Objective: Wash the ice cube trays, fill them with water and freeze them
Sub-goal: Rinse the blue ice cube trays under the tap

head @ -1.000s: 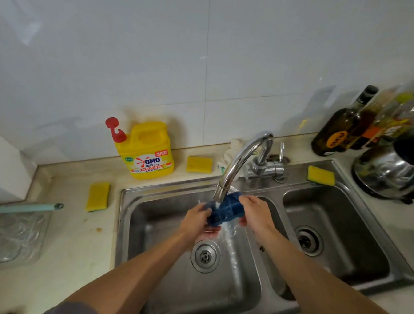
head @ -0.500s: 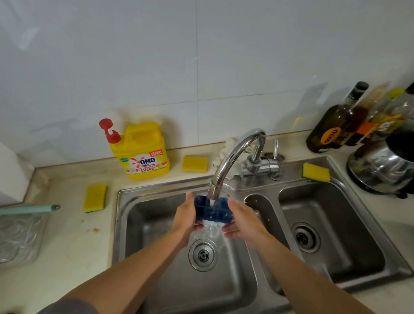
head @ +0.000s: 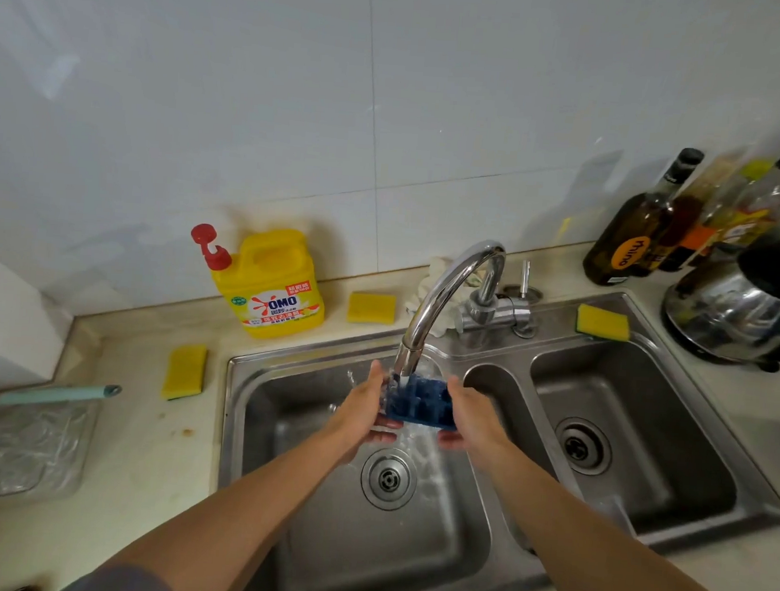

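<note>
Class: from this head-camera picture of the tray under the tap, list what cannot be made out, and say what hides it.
All in the head view.
Ice cube tray: left end hidden by the faucet spout and splashing water; cell contents unreadable.
Left hand and right hand: parts of the fingers lie under the tray, hidden by it.
Bottles: labels blurred.
Kettle: cut off by the right edge.
Teal-handled tool: far end runs off the left edge.

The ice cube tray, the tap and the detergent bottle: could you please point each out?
ice cube tray [head: 420, 401]: head view, middle of its blue grid.
tap [head: 438, 298]: head view, curved chrome neck.
detergent bottle [head: 277, 301]: head view, front label on yellow body.
</note>
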The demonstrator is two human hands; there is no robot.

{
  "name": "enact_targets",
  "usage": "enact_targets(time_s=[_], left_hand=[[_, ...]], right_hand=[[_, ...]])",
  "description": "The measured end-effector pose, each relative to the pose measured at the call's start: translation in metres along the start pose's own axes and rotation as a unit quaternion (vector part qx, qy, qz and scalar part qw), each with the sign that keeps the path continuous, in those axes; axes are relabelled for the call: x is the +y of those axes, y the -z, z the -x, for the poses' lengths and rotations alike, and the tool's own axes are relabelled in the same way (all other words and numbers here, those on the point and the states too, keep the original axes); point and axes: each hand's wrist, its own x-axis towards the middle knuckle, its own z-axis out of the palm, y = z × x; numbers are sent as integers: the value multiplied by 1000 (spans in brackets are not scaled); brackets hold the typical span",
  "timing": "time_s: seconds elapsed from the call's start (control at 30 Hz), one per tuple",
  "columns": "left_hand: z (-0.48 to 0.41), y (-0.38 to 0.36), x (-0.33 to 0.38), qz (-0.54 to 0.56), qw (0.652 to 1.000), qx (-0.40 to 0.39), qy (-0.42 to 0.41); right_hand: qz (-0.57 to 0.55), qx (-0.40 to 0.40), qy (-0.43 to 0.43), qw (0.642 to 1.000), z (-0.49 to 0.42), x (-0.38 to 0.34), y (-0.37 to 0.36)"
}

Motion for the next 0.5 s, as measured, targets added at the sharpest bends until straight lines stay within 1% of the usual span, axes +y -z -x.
enact_targets(time_s=[0.07,0.17,0.23,0.33,0.5], left_hand=[[-2,2,-2,14,1000,16,6],[-8,7,-6,94,993,56,44],[-9,8,-9,138,988,46,58],[-9,4,-11,163,985,23,59],[-11,-9,-7,216,976,8,33]], right_hand=[[18,-19,22,999,1,1,-2],[24,-52,71,996,6,-7,-8],[14,-39,89,995,7,-10,-6],[3,-7,117,993,7,-10,0],[-34,-18,178,983,7,-16,8]])
